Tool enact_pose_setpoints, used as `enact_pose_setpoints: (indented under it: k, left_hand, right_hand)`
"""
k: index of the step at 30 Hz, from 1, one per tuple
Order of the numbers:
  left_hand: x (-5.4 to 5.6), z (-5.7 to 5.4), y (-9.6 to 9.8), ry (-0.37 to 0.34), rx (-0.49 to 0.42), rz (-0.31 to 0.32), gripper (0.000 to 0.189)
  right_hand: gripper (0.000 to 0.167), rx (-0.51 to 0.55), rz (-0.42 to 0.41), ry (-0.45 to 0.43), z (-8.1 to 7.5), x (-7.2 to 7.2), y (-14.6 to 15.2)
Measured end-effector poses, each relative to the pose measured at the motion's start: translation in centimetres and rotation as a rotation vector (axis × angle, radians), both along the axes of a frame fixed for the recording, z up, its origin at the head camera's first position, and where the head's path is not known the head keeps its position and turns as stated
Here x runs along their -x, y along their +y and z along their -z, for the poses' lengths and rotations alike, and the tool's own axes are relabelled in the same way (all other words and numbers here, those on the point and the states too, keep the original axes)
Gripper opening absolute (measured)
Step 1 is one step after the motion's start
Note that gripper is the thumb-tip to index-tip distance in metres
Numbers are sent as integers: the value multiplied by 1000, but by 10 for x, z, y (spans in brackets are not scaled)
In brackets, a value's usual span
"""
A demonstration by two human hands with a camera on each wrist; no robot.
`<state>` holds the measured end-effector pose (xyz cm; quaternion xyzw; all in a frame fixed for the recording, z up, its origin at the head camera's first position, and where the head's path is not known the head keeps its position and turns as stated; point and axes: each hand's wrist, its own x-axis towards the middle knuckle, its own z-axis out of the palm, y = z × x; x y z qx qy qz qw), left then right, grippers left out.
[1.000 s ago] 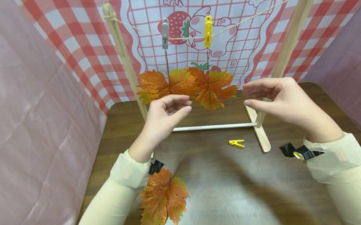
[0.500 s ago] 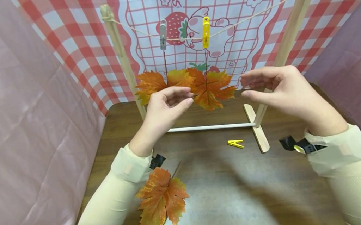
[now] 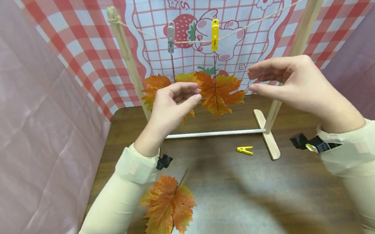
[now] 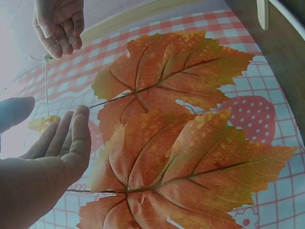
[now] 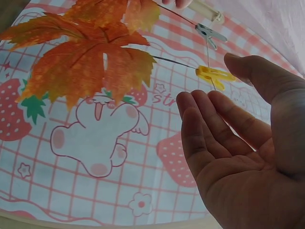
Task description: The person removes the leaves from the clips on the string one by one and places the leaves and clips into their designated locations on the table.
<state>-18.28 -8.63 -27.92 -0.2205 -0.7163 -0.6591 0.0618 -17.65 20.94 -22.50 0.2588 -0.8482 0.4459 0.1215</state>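
Observation:
Two orange autumn leaves hang by their stems from a string. A grey clothespin (image 3: 171, 37) holds the left leaf (image 3: 155, 85), and a yellow clothespin (image 3: 215, 35) the right leaf (image 3: 220, 94). My left hand (image 3: 173, 105) is raised in front of the left leaf, covering part of it, with fingers relaxed and nothing between them. To the right of the leaves my right hand (image 3: 290, 81) hovers near the wooden post, its thumb and fingers apart and holding nothing. The right wrist view shows the yellow clothespin (image 5: 214, 76) beyond that hand's fingertips.
A third leaf (image 3: 170, 210) lies on the brown table (image 3: 227, 202) near my left forearm. A loose yellow clothespin (image 3: 245, 150) lies before the rack's white crossbar (image 3: 218, 133). Wooden posts (image 3: 124, 55) carry the string; a checked cloth (image 3: 83, 48) stands behind.
Both hands have risen a little, the right one more, staying empty. The hanging leaves and the things on the table stay where they were.

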Motion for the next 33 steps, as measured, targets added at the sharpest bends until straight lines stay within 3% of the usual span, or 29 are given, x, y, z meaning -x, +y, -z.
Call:
enact_pose_setpoints:
  k: [6, 21, 27, 33]
  left_hand:
    - [4, -6, 6, 7, -17, 15, 29]
    - [18, -18, 14, 61, 53, -28, 28]
    - [23, -23, 17, 58, 61, -39, 26]
    - [28, -27, 20, 42, 79, -46, 28]
  right_hand:
    - [33, 19, -10, -1, -11, 2, -4]
    - [35, -92, 18, 128, -51, 6, -22]
    - [34, -185, 41, 209, -64, 8, -28]
    - [35, -234, 57, 220, -75, 9, -34]
